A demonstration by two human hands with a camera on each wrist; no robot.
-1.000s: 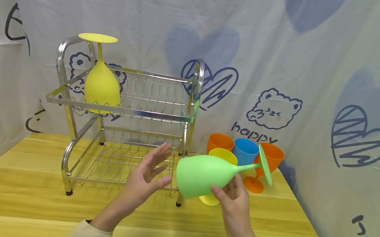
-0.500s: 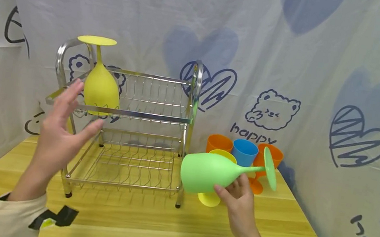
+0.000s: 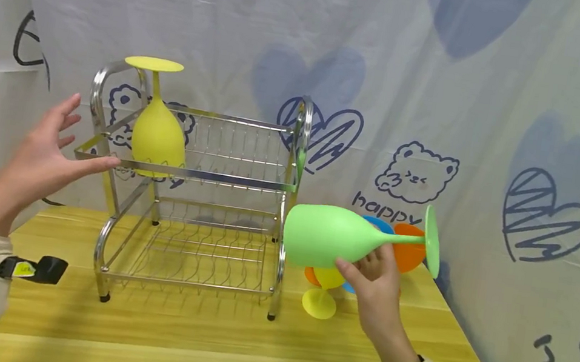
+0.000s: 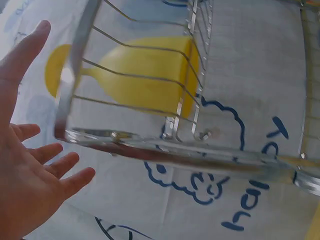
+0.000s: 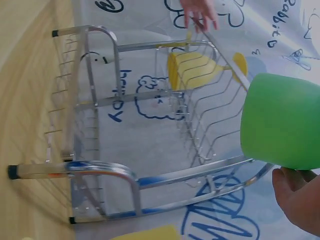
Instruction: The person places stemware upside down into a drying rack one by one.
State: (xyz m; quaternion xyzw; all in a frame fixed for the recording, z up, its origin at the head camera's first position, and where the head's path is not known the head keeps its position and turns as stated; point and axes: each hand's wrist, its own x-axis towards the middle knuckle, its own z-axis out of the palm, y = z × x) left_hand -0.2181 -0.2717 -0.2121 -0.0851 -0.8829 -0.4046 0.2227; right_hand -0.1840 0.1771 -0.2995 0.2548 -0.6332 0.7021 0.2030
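Note:
My right hand point(image 3: 376, 296) grips a green goblet point(image 3: 334, 239) near where bowl meets stem. The goblet lies sideways in the air, mouth toward the left and foot to the right, by the rack's right end. My left hand point(image 3: 42, 157) has its fingers spread and holds nothing; its thumb tip is at the left front corner of the metal dish rack point(image 3: 213, 177). Upside down on the rack's upper tier, at the left, stands a yellow goblet point(image 3: 159, 133). In the right wrist view the green goblet point(image 5: 280, 122) shows bowl-first beside the rack.
Behind the green goblet, partly hidden, stand another yellow goblet point(image 3: 320, 304), an orange goblet point(image 3: 409, 248) and a blue goblet point(image 3: 380, 223) on the wooden table point(image 3: 181, 338). A printed curtain point(image 3: 235, 15) hangs close behind the rack and along both sides.
My left hand has moved away from the green goblet, leftward and up to the rack's left end. The right hand has lifted the green goblet slightly and shifted it a little right.

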